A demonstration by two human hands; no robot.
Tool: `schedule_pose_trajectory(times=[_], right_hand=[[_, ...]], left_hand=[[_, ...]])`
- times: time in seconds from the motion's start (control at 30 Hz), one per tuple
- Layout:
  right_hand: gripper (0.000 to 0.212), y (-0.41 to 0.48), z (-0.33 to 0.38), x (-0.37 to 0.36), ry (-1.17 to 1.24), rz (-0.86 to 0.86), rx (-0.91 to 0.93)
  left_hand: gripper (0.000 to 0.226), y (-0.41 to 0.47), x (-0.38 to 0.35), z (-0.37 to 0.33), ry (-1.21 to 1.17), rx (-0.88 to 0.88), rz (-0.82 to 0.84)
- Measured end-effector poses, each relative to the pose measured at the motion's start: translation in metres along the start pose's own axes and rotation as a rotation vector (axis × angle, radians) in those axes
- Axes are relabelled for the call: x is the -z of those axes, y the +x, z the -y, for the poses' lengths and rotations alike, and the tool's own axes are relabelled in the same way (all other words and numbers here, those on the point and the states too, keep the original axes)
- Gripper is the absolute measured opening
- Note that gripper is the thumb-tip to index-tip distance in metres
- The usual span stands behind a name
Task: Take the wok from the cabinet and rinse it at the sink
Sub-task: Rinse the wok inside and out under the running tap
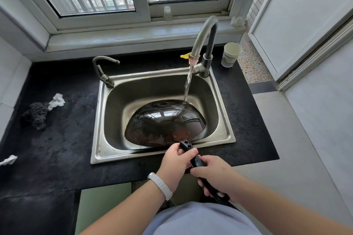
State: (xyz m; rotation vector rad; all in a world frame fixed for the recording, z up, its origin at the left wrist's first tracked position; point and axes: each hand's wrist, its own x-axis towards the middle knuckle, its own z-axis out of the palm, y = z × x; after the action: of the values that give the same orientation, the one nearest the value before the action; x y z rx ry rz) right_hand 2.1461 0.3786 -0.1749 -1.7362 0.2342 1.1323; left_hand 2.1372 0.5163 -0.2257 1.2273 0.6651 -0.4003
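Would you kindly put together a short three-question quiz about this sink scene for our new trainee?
1. True or false: water from the tall faucet is landing on the wok.
2. Which hand grips the wok handle nearer the pan? A) left hand B) right hand
3. Fill in: to the right of the tall faucet, on the black counter, stands a paper ____.

Key
1. True: the stream meets the wok's far rim inside the steel sink.
2. A: the left hand holds near the pan, the right hand further back.
3. cup: the paper cup is upright.
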Motion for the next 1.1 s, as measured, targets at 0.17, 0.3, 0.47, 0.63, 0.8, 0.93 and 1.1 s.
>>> schedule_pose_trajectory(times=[0.17, 0.3, 0.47, 0.63, 0.8, 0.93, 1.1], right_hand=[[0.014, 0.008, 0.015, 0.000, -0.016, 0.043, 0.013], [0.015, 0.018, 0.025, 0.002, -0.041, 0.087, 0.015], [0.015, 0.028, 0.039, 0.006, -0.065, 0.113, -0.001], [0.013, 0.036, 0.049, 0.015, -0.065, 0.137, -0.021], [0.016, 0.041, 0.050, 0.030, -0.055, 0.125, -0.047], [0.017, 0.041, 0.047, 0.042, -0.031, 0.105, -0.065], [0.015, 0.037, 0.041, 0.055, 0.029, 0.077, -0.102]], left_hand=[[0.013, 0.000, 0.006, -0.011, -0.055, -0.035, -0.029], [0.010, 0.001, 0.010, -0.020, -0.088, -0.045, -0.074], [0.009, 0.002, 0.009, -0.032, -0.166, -0.053, -0.114], [0.011, 0.008, 0.004, -0.040, -0.188, -0.050, -0.148], [0.009, 0.022, -0.008, -0.038, -0.186, -0.023, -0.148], [0.008, 0.033, -0.021, -0.034, -0.159, -0.006, -0.130], [0.008, 0.039, -0.035, -0.030, -0.127, 0.016, -0.097]])
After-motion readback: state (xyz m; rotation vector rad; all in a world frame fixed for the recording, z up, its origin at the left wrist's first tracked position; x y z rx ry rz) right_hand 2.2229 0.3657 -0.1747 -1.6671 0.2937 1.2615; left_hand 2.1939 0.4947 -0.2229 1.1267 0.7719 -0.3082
